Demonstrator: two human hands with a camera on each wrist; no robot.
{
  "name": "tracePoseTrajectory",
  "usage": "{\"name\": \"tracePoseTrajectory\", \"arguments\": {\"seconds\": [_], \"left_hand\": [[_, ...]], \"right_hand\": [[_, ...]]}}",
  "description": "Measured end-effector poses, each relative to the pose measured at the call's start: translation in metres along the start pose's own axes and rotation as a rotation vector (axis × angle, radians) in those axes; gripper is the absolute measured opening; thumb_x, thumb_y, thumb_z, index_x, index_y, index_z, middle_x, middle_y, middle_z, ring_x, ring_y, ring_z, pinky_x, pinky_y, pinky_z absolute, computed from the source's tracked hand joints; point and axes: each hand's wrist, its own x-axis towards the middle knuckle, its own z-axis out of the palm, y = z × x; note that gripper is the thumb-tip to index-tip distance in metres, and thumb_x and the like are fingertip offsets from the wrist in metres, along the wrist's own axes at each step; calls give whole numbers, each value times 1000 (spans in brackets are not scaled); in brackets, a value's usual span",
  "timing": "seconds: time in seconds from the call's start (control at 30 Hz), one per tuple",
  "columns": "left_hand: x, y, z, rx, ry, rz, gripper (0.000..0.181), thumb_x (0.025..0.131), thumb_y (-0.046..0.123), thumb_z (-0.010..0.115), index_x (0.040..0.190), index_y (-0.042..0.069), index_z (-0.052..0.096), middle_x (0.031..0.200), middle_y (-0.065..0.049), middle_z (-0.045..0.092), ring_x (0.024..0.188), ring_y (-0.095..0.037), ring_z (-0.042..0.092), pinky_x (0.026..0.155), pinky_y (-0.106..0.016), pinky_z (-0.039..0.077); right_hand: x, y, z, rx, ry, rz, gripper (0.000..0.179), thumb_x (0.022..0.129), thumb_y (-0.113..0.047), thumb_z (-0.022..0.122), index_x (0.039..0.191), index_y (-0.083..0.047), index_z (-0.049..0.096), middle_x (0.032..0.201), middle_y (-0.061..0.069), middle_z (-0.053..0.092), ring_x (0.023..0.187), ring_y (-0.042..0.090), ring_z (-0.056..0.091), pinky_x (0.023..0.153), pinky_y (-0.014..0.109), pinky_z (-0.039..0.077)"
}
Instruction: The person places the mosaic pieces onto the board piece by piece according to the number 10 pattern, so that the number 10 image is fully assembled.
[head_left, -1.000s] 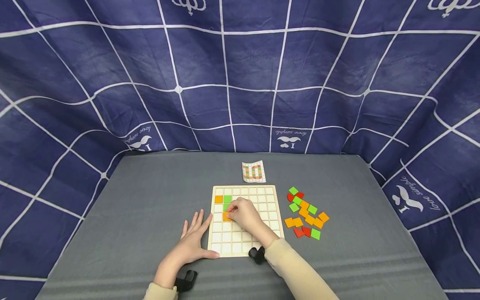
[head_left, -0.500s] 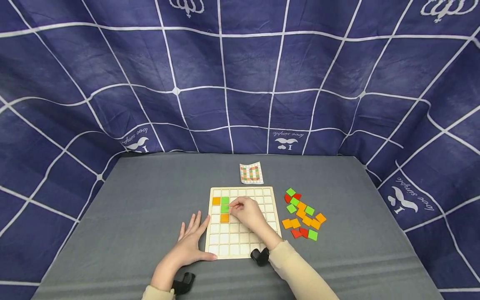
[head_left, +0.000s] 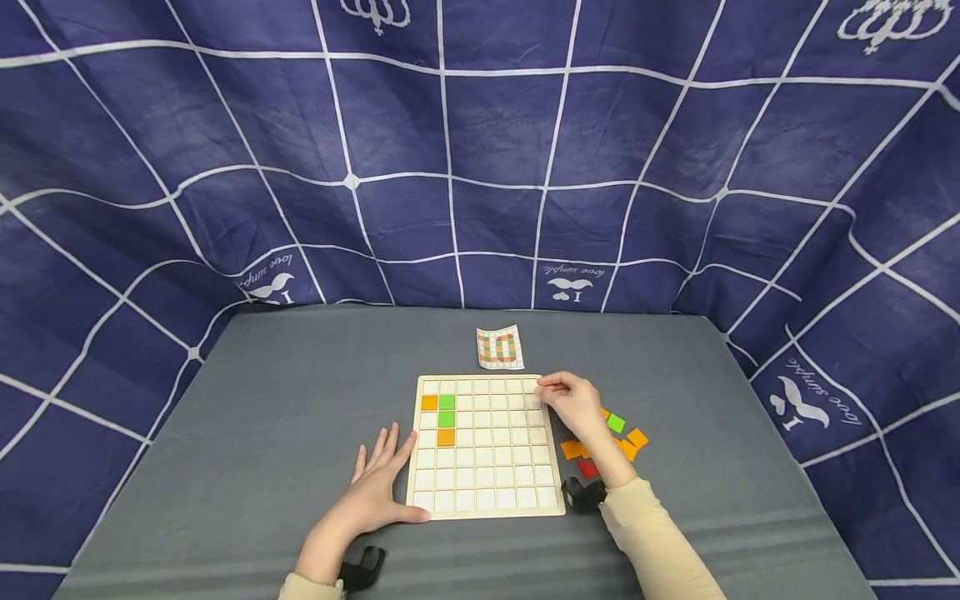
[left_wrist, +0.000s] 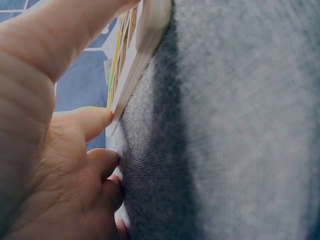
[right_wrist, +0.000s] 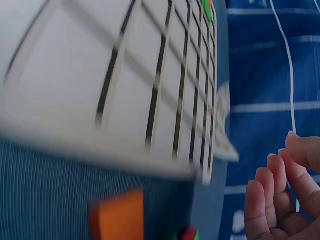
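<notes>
One left hand (head_left: 373, 492), fingers spread, holding nothing, touches the board (head_left: 483, 457), four placed tiles (head_left: 446, 419) lie right of those fingers, and the right hand (head_left: 576, 408), loosely bent, seemingly empty, has just left them, so that placement looks done, loose tiles (head_left: 637, 438) right of its fingers partly hidden.

L hand (head_left: 375, 490) at grid bd (head_left: 483, 456) edge, R hand (head_left: 574, 405) nr far-R corner

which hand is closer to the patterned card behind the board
Right. The right hand is by the far right corner of the board, to the near right of the patterned card; the left hand is at the board's left edge, farther off.
</notes>
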Motion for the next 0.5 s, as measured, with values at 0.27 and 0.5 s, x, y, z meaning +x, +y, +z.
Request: {"name": "tracePoseTrajectory", "arguments": {"seconds": [0.27,0.5], "left_hand": [[0,-1,1,-6,13,6,125,58,43,93,157,8,25,164,-23,4,152,-43,-3,117,-65,-9],[1,-2,1,-4,16,3,126,57,44,93,157,8,25,164,-23,4,152,-43,-3,117,-65,-9]], "right_hand": [[-2,40,-53,-99,50,82,25,91,-22,70,108,-5,73,98,11,74,85,22,68,68,24,51],[-12,70,-82,-200,58,120,29,91,-23,70,111,-2,70,98,13,73,79,16,65,65,24,49]]}}
